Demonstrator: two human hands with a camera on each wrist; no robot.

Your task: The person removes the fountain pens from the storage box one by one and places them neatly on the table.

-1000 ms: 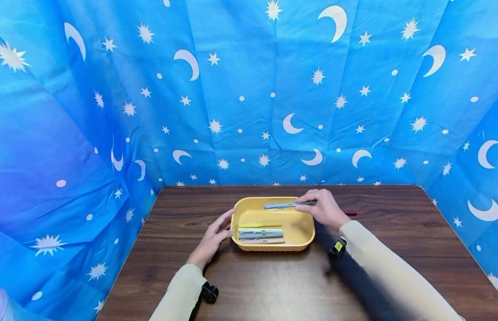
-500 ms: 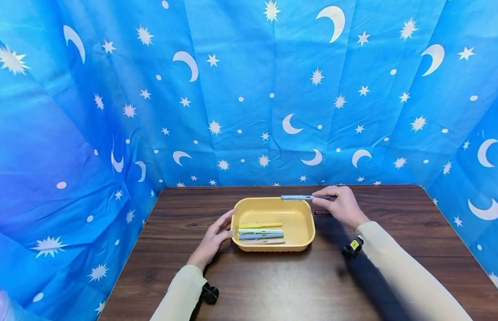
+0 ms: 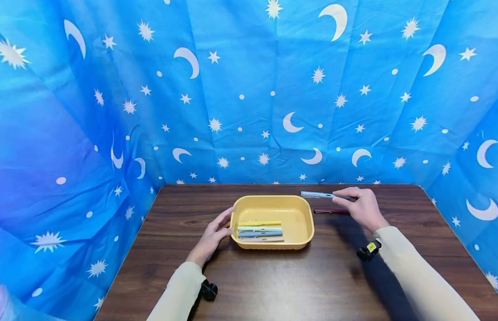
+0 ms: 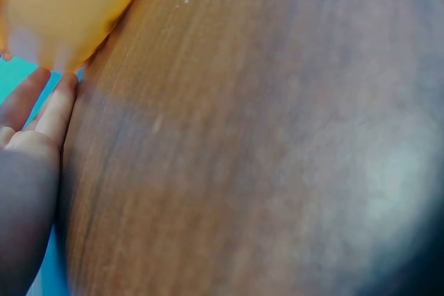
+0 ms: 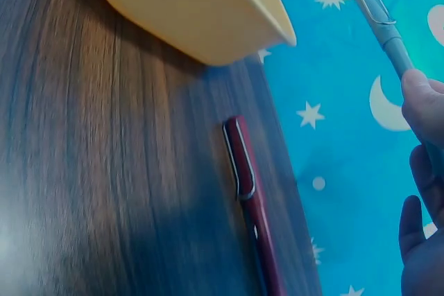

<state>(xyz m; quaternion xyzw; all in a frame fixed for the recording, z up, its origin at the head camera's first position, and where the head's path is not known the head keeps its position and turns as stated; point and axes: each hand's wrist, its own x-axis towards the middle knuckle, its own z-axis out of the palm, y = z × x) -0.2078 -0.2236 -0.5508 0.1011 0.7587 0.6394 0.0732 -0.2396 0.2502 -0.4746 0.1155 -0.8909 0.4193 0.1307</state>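
My right hand (image 3: 363,207) pinches a light blue pen (image 3: 317,195) between thumb and fingers, beyond the right rear corner of a yellow plastic tray (image 3: 298,223). The pen's capped, clipped end (image 5: 371,5) points away from the hand in the right wrist view. On the table below it lies a dark red pen (image 3: 327,211), also capped. My left hand (image 3: 210,236) touches the tray's left end with fairly straight fingers. Inside the tray lie a yellow pen (image 3: 261,223), a pale green pen (image 3: 258,229), a grey-blue pen (image 3: 258,233) and a pinkish pen (image 3: 265,240), side by side.
The tray stands on a dark wood-grain table (image 3: 269,285). A blue cloth (image 3: 249,89) with white moons and stars hangs behind the table and along both sides.
My right hand has carried the light blue pen rightwards from above the tray to beyond its right rear corner. More of the red pen now shows. The left hand stays at the tray.
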